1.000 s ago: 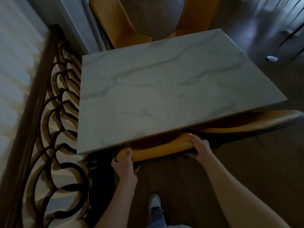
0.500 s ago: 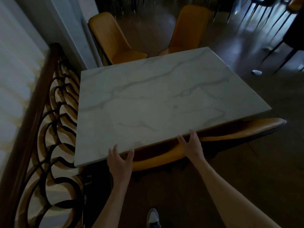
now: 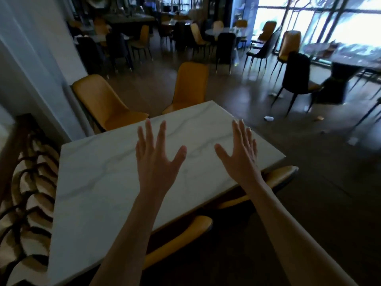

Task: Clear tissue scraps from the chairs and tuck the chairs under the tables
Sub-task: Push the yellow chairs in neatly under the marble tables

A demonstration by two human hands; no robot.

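Both hands free over the marble table, near-side chairs tucked.

Left hand [image 3: 157, 162] and right hand [image 3: 240, 156] both spread flat, fingers straight, holding nothing, raised over the table [image 3: 99, 182]; can't tell if they touch the top; near chair at 6 o'clock [image 3: 185, 234] and second chair at 4 o'clock [image 3: 280, 174] sit with seats under the table edge, look done; far side, chair at 11 o'clock [image 3: 101, 102] and chair at 12 o'clock [image 3: 191, 83] stand pulled out, seats showing, no tissue visible on them; white scrap on the floor at 2 o'clock [image 3: 268, 118], maybe tissue, too small to tell; judgement: roughly half done at this table, far chairs left; other tables beyond too dim to judge.
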